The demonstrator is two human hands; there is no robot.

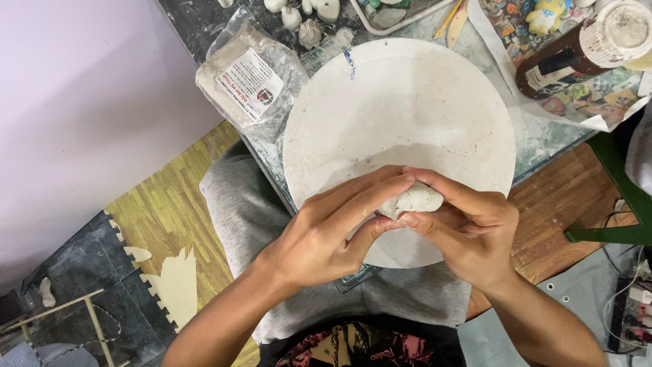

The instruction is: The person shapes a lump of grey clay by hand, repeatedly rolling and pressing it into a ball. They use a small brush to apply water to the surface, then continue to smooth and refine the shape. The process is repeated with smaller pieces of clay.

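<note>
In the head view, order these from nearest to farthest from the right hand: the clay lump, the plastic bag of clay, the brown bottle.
1. Clay lump: held at the fingertips of the right hand.
2. Brown bottle: lying far up, at the right.
3. Plastic bag of clay: upper left, beyond the white round board.

I hold the lump of clay [418,200] between both hands, my left hand [326,234] on its left and my right hand [468,231] on its right, over the near edge of the round board [401,115]. Beyond my grip and to the left, a plastic bag [248,81] lies beside the board. Far right of my grip lies a bottle [577,58] on a printed sheet [598,98]. Small clay figures [302,20] sit behind the board.
</note>
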